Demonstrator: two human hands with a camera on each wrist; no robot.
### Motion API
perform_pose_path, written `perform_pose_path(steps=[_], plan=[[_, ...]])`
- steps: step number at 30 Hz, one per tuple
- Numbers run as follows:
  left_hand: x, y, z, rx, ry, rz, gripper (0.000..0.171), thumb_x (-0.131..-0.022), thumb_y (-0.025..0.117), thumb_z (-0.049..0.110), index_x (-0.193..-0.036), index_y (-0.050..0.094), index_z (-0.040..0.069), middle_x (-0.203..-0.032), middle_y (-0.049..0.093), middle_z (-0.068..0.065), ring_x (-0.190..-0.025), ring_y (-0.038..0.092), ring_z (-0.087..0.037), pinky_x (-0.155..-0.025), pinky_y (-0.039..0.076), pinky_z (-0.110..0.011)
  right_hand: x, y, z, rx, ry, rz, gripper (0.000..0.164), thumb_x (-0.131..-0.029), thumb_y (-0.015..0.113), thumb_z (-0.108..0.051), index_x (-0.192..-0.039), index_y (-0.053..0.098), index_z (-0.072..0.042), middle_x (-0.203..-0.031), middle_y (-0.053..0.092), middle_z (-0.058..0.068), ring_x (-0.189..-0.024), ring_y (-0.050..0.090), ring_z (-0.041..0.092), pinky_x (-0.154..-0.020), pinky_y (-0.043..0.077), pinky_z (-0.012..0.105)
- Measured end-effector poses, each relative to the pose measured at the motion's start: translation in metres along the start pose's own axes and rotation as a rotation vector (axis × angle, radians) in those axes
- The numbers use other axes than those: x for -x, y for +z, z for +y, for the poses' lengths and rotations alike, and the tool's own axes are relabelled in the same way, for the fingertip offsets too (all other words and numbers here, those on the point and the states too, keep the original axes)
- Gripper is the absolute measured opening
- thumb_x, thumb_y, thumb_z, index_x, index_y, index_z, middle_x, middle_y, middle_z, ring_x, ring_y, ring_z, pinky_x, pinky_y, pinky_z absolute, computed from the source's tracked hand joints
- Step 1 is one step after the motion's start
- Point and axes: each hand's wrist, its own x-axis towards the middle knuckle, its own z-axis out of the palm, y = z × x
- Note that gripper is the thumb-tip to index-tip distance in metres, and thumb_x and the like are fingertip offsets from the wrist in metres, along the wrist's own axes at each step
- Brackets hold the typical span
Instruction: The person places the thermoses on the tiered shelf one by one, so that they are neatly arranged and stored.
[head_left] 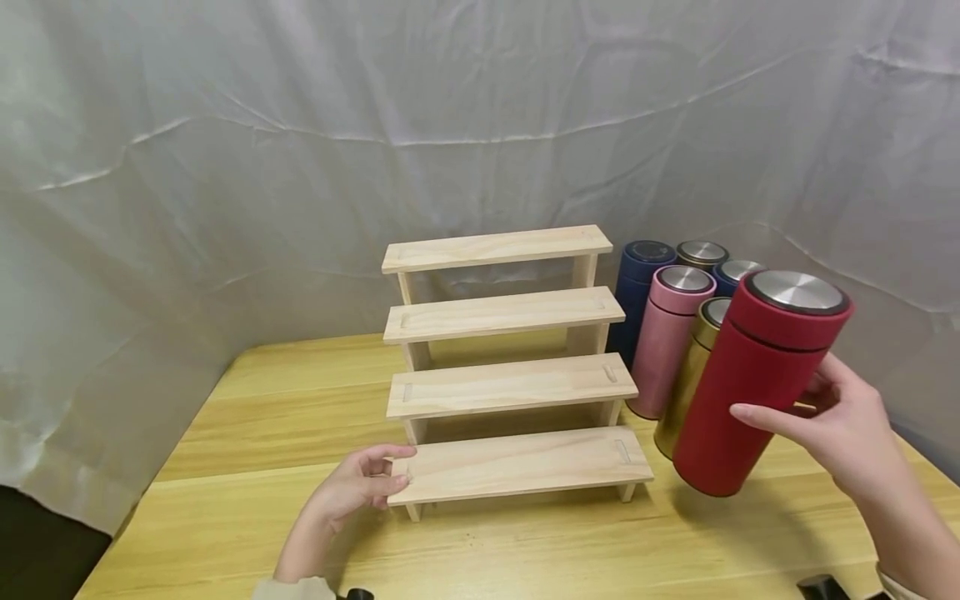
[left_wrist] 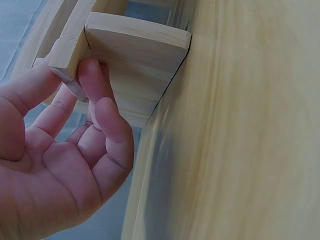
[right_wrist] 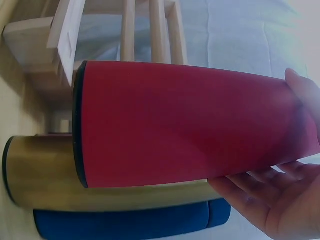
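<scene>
My right hand point(head_left: 847, 425) grips a red thermos flask point(head_left: 757, 383) with a silver-topped lid, holding it slightly tilted above the table. In the right wrist view its dark-rimmed base point(right_wrist: 79, 125) hangs clear of the surface, and the fingers curl round the side. A pale wooden stepped display rack point(head_left: 517, 462) with several shelves stands left of the flask. At the left end of its lowest shelf, my left hand point(head_left: 360, 483) pinches the board between thumb and fingers. The left wrist view shows fingertips point(left_wrist: 92, 75) against the board's underside.
Behind the red flask stand several more flasks: a gold one point(head_left: 686, 383), a pink one point(head_left: 667, 350) and a dark blue one point(head_left: 636, 292) among them. They crowd the rack's right side. A grey cloth point(head_left: 450, 150) hangs behind the wooden table point(head_left: 277, 417).
</scene>
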Motion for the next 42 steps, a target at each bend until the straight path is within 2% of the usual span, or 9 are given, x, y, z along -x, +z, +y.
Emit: perform_pose_path(steps=[9,14,23,32,35,42], plan=[[0.001,0.000,0.002,-0.001,-0.014,0.008,0.048,-0.081,0.064,0.008,-0.122,0.045,-0.008,-0.076,0.045,-0.002,-0.052,0.041,-0.005,-0.057,0.045,-0.023,-0.007,0.015,-0.017,-0.030,-0.032,-0.032,0.055,-0.071,0.072,0.001,-0.115,0.049,-0.022,-0.090,0.061,-0.012,-0.077,0.060,0.004,-0.062,0.048,0.017],[0.001,0.000,0.002,0.002,-0.010,0.005,0.048,-0.081,0.064,0.007,-0.122,0.044,-0.009,-0.076,0.043,-0.002,-0.053,0.041,-0.005,-0.056,0.045,-0.023,-0.013,0.022,-0.026,-0.060,-0.080,-0.056,0.056,-0.071,0.072,0.002,-0.116,0.049,-0.022,-0.091,0.061,-0.010,-0.077,0.060,0.005,-0.063,0.049,0.017],[-0.001,0.001,0.001,0.004,-0.024,0.008,0.049,-0.081,0.064,0.008,-0.122,0.045,-0.008,-0.077,0.044,-0.003,-0.053,0.041,-0.006,-0.057,0.045,-0.023,-0.021,0.036,-0.042,-0.077,-0.097,-0.073,0.057,-0.072,0.073,-0.003,-0.120,0.047,-0.019,-0.096,0.061,-0.009,-0.080,0.060,0.009,-0.065,0.048,0.020],[-0.002,-0.001,0.000,0.004,-0.040,0.019,0.049,-0.080,0.066,0.009,-0.122,0.046,-0.007,-0.077,0.044,-0.003,-0.053,0.040,-0.006,-0.057,0.045,-0.024,-0.037,0.055,-0.054,-0.179,-0.150,-0.104,0.059,-0.072,0.072,0.000,-0.121,0.046,-0.020,-0.098,0.061,-0.006,-0.082,0.060,0.011,-0.067,0.049,0.019],[0.000,-0.001,0.000,0.003,-0.037,0.019,0.049,-0.080,0.066,0.009,-0.122,0.045,-0.007,-0.077,0.044,-0.003,-0.053,0.041,-0.006,-0.057,0.045,-0.023,-0.041,0.060,-0.061,-0.179,-0.166,-0.112,0.060,-0.072,0.073,-0.002,-0.122,0.045,-0.018,-0.098,0.061,-0.004,-0.082,0.060,0.013,-0.067,0.049,0.021],[0.000,-0.001,-0.001,0.001,-0.038,0.021,0.050,-0.080,0.066,0.010,-0.122,0.046,-0.007,-0.077,0.044,-0.003,-0.053,0.041,-0.006,-0.057,0.045,-0.024,-0.047,0.069,-0.078,-0.191,-0.097,-0.082,0.063,-0.071,0.075,-0.007,-0.118,0.036,-0.021,-0.094,0.061,-0.005,-0.082,0.060,0.012,-0.069,0.047,0.021]])
